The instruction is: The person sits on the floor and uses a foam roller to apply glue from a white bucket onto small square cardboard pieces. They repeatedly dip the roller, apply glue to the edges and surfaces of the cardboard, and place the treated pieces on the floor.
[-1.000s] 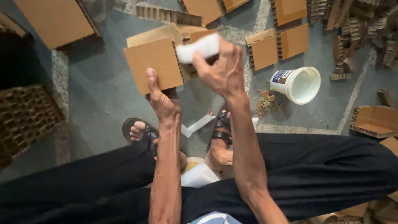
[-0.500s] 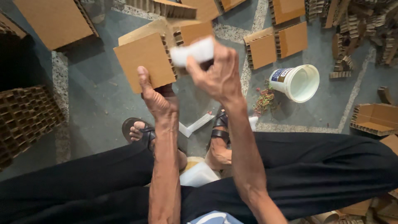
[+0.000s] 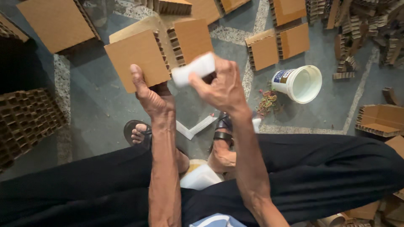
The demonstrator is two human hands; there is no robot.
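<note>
A grey concrete floor (image 3: 97, 105) with speckled stone strips is seen from above, littered with cardboard. Flat brown squares of honeycomb cardboard (image 3: 273, 46) are laid out along the far side, a larger brown sheet (image 3: 54, 23) is placed at the far left, and a dark honeycomb block (image 3: 25, 122) is set at the left edge. Scraps and strips of cardboard (image 3: 362, 29) are heaped at the far right, and an open cardboard tray (image 3: 378, 120) is placed below them. A white plastic bucket (image 3: 301, 83) with a blue-and-white label on its side is tipped on the floor to the right, with a small tangle of coloured rubber bands (image 3: 266, 101) just beside it.

A square cardboard piece (image 3: 136, 61) is held up over the floor by the left hand (image 3: 153, 98), the thumb pressed on its near face and the fingers closed behind its lower edge. A white block (image 3: 193, 69) is clamped in the curled fingers of the right hand (image 3: 221, 86), just beside the cardboard piece's right edge; contact between the two cannot be told.
</note>
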